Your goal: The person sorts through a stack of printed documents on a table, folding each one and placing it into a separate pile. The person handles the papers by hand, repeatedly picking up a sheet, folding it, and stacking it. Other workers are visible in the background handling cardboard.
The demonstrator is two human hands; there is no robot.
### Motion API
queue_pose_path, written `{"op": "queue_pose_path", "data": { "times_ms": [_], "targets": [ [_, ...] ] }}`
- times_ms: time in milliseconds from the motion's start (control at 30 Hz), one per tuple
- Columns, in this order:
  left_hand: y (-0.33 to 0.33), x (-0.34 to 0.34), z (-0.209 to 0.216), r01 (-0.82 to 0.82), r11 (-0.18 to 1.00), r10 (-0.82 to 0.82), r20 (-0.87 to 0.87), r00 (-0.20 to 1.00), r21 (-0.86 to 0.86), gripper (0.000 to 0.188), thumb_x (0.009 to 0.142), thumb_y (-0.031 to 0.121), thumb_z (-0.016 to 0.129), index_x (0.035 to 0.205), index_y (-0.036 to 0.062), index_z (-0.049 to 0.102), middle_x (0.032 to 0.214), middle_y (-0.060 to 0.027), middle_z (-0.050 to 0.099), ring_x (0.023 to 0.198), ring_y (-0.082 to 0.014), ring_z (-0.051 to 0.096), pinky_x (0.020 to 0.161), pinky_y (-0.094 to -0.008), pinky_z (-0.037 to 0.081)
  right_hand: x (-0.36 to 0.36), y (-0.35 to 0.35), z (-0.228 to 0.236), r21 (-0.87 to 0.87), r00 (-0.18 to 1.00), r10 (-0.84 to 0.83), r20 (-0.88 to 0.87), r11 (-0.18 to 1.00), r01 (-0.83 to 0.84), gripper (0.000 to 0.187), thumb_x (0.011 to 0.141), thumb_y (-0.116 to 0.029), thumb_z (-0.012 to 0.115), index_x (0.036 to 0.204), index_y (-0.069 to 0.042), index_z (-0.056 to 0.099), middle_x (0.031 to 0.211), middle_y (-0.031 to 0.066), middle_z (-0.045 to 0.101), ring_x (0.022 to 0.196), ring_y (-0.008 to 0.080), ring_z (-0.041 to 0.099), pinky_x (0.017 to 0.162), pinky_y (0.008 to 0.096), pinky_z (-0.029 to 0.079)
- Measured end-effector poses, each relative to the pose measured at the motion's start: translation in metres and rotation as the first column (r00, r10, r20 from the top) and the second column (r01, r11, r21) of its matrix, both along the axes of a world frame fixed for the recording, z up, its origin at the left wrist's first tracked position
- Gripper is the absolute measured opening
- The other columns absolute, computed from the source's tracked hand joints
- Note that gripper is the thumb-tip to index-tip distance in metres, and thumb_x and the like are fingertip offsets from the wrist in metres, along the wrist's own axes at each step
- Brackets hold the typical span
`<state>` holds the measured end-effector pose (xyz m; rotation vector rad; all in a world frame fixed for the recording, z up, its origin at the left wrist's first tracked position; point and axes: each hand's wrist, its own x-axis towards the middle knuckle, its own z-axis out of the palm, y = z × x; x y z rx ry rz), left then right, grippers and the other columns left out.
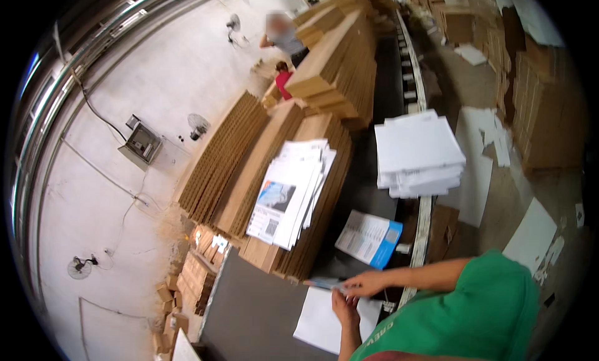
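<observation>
At the lower middle, my right hand (364,284) reaches in from the right and grips a thin, flat blue-grey item (324,283), seen nearly edge-on. My left hand (345,308) is just below, its fingers closed at the near end of the same item. What kind of item it is does not show clearly. Beneath both hands lies a white sheet (318,323) on the dark conveyor belt (249,305). A little beyond them rests a blue-and-white printed leaflet (365,236) on the belt.
Flattened cardboard stacks (293,236) line the belt's left side, with a pile of printed sheets (284,192) on top. A stack of white papers (419,152) overhangs the metal rail (419,236). Two people work farther back. Paper scraps (530,236) litter the floor at right.
</observation>
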<state>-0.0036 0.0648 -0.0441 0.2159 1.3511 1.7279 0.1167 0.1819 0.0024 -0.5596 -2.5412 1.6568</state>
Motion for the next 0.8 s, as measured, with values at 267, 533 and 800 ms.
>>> {"op": "queue_pose_path", "data": {
  "times_ms": [267,533,800],
  "targets": [
    [0.005,0.008,0.008,0.023,1.000,-0.022,0.026,0.999,-0.020,0.039,0.093,0.044,0.050,0.111,0.0096,0.051,0.098,-0.0051,0.059,0.080,-0.0187,0.061,0.070,-0.0310,0.049,0.008,0.014,-0.011,-0.169,0.999,-0.029,-0.031,0.985,0.023,0.057,0.089,-0.046,0.053,0.127,-0.005,0.050,0.118,0.0174,0.060,0.106,0.0270,0.059,0.089,0.0330,0.045],
    [0.003,0.002,0.006,0.024,0.996,-0.028,0.045,0.999,0.084,0.034,0.094,0.033,0.050,0.111,0.0040,0.053,0.101,-0.0089,0.062,0.085,-0.0200,0.063,0.067,-0.0298,0.051,0.006,0.020,-0.001,-0.089,1.000,-0.013,0.003,0.996,0.013,0.060,0.087,-0.048,0.057,0.127,-0.004,0.050,0.117,0.0173,0.060,0.104,0.0274,0.059,0.089,0.0335,0.046],
    [-0.004,-0.014,0.004,-0.075,0.997,0.074,-0.064,0.995,-0.010,0.028,0.081,-0.003,0.057,0.109,-0.0066,0.056,0.102,-0.0117,0.063,0.088,-0.0204,0.062,0.080,-0.0310,0.050,0.003,0.022,0.002,0.018,0.998,-0.050,-0.028,0.999,0.050,0.049,0.089,-0.039,0.057,0.123,-0.005,0.052,0.112,0.0155,0.061,0.101,0.0248,0.059,0.087,0.0330,0.045]
  ]
}}
